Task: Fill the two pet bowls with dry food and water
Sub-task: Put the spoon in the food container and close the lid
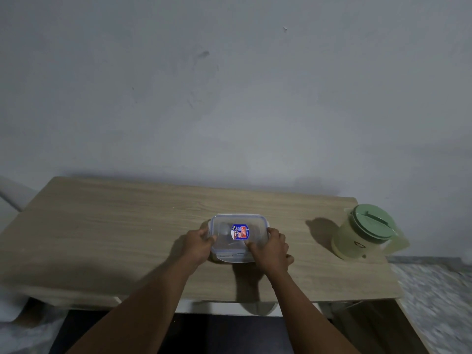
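A clear plastic food container (231,227) with a snap-lock lid and a blue-and-red label sits in the middle of the wooden table (115,226). My left hand (198,245) grips its left side. At the container's front right corner, my right hand (270,249) has its fingers on the lid's edge. Brownish contents show faintly through the lid. A pale green pitcher (357,238) with a darker green lid stands at the table's right end. No pet bowls are in view.
The table stands against a grey wall (229,98). Speckled floor (434,290) lies to the right of the table. A pale object (10,195) shows at the far left edge. Dark floor lies under the table's front edge.
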Demonstrator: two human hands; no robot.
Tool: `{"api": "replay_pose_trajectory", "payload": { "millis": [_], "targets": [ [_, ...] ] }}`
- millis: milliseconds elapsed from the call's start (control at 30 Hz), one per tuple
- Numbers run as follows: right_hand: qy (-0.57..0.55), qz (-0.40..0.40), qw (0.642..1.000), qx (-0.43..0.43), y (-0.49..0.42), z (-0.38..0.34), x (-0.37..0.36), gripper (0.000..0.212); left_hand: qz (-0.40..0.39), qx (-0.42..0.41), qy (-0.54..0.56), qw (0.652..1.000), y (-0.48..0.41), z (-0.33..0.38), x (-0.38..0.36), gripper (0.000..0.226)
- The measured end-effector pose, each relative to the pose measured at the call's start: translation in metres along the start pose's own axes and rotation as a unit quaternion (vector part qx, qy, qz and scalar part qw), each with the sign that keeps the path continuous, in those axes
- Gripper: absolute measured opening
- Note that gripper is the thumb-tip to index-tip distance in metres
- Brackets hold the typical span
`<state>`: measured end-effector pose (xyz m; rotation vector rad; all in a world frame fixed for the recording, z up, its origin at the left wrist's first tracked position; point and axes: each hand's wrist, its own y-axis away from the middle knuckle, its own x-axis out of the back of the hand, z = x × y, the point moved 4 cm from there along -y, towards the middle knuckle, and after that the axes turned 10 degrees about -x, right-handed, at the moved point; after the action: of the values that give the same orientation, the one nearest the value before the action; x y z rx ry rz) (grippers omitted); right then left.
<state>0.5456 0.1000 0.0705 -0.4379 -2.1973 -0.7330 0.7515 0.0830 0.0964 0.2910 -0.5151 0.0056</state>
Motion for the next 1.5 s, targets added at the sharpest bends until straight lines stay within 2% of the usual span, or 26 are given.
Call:
{"api": "replay_pose_trajectory", "payload": {
  "millis": [133, 267, 400, 467, 533, 600, 667, 700, 767, 833, 967, 1200, 1333, 1500],
  "targets": [
    [0.006, 0.000, 1.000, -0.005, -0.005, -0.002, 0.000, 0.072, 0.004, 0.029, 0.010, 1.000, -0.003, -0.002, -0.005, 0.047],
    [-0.022, -0.001, 1.000, -0.006, -0.011, -0.001, -0.003, 0.074, 0.023, 0.059, 0.063, 0.996, -0.012, -0.014, -0.014, 0.040],
    [-0.030, -0.028, 0.999, -0.014, -0.019, 0.003, 0.001, 0.095, 0.022, 0.060, 0.073, 0.995, -0.019, -0.022, -0.017, 0.036],
    [0.017, -0.047, 0.999, 0.012, -0.023, 0.000, 0.006, 0.104, 0.000, 0.024, 0.000, 1.000, -0.021, -0.016, -0.013, 0.037],
    [0.090, -0.075, 0.990, 0.076, -0.028, -0.011, 0.009, 0.124, -0.049, -0.047, -0.170, 0.983, -0.027, -0.008, -0.008, 0.057],
    [0.186, -0.126, 0.961, 0.164, -0.032, -0.025, 0.005, 0.144, -0.121, -0.121, -0.291, 0.942, -0.035, -0.005, -0.012, 0.099],
    [0.271, -0.172, 0.921, 0.220, -0.035, -0.033, -0.003, 0.152, -0.192, -0.182, -0.376, 0.888, -0.041, -0.003, -0.022, 0.132],
    [0.300, -0.180, 0.908, 0.233, -0.036, -0.034, -0.007, 0.153, -0.207, -0.201, -0.407, 0.867, -0.041, -0.001, -0.025, 0.139],
    [0.310, -0.184, 0.902, 0.238, -0.043, -0.034, -0.017, 0.152, -0.210, -0.221, -0.431, 0.849, -0.047, -0.003, -0.030, 0.145],
    [0.287, -0.184, 0.910, 0.236, -0.051, -0.033, -0.024, 0.153, -0.218, -0.223, -0.424, 0.850, -0.056, -0.003, -0.033, 0.149],
    [0.308, -0.175, 0.904, 0.241, -0.055, -0.037, -0.028, 0.150, -0.219, -0.229, -0.418, 0.852, -0.067, -0.010, -0.043, 0.157],
    [0.331, -0.146, 0.900, 0.243, -0.057, -0.035, -0.027, 0.146, -0.202, -0.229, -0.411, 0.859, -0.069, -0.015, -0.049, 0.149],
    [0.323, -0.137, 0.902, 0.251, -0.054, -0.036, -0.029, 0.141, -0.174, -0.249, -0.424, 0.853, -0.067, -0.017, -0.050, 0.143],
    [0.344, -0.126, 0.889, 0.274, -0.062, -0.044, -0.027, 0.136, -0.177, -0.268, -0.428, 0.845, -0.070, -0.012, -0.049, 0.141]
  ]
}}
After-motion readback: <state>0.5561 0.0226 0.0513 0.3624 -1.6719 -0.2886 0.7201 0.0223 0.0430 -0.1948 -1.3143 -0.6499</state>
